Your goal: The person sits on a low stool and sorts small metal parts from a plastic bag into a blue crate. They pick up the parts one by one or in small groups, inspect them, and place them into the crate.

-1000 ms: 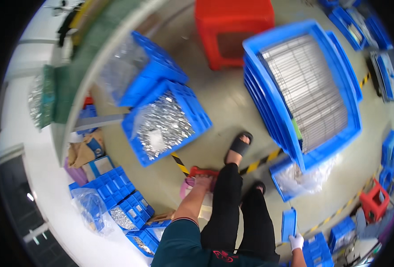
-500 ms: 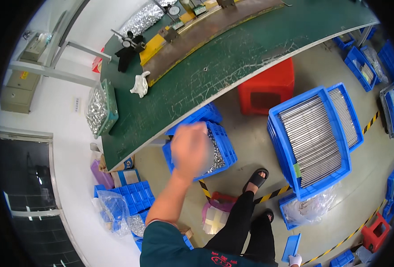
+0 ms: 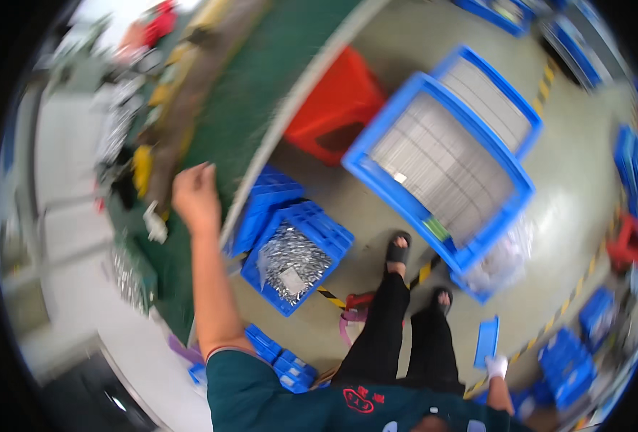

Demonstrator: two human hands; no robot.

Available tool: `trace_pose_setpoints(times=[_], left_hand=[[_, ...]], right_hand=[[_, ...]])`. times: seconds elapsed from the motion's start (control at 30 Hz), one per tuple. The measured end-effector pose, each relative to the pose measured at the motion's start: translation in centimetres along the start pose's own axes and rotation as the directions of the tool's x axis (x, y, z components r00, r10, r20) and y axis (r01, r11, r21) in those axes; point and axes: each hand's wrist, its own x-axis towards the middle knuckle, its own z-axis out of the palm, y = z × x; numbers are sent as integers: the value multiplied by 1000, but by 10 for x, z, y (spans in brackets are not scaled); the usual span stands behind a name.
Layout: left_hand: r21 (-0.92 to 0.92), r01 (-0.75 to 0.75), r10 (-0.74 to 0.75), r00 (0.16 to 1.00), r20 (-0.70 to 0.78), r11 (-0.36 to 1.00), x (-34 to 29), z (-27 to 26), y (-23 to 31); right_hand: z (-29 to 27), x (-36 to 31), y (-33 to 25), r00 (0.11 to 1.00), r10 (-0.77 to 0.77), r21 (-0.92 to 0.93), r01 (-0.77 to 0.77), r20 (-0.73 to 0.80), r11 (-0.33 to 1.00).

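Note:
My bare left hand (image 3: 197,197) is raised at the green workbench (image 3: 236,93), near the long brown bar (image 3: 207,79) with yellow edges. Its fingers are curled together; anything they may hold is too small or hidden. A crumpled white cloth (image 3: 155,222) lies close by on the bench. Low at the right, my right hand (image 3: 497,366) in a white glove grips a small blue plastic tray (image 3: 486,341), tilted up beside my leg. On the floor by the bench edge, a blue crate (image 3: 267,294) holds many small shiny metal parts (image 3: 297,252).
A red stool (image 3: 340,101) stands partly beneath the bench. Large blue crates (image 3: 520,189) of rows of thin metal rods stand at centre right. Black-and-yellow tape (image 3: 427,270) marks the floor. Another red stool (image 3: 630,243) and blue bins (image 3: 568,367) are at the far right.
The view has turned. My left hand has moved from above the crate of metal parts to the bench, near the brown bar. The right hand still grips the blue tray.

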Motion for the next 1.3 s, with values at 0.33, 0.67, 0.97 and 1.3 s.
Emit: trace_pose_setpoints(times=[0.33,0.67,0.97,1.3], left_hand=[[-75,-44,42,999,-31,996,-61,-22,115],[-461,653,402,252,880,601,-396,52,261],[-346,261,405,-221,887,901,-561,178,254],[-447,-7,438,-188,879,894,-533,232,259]], right_hand=[[-5,-49,-20,968,247,345,-247,44,906],[37,-24,2,955,251,434,-160,-160,887],[115,71,9,915,288,419,-151,-284,895],[218,158,21,889,219,336,-80,-401,939]])
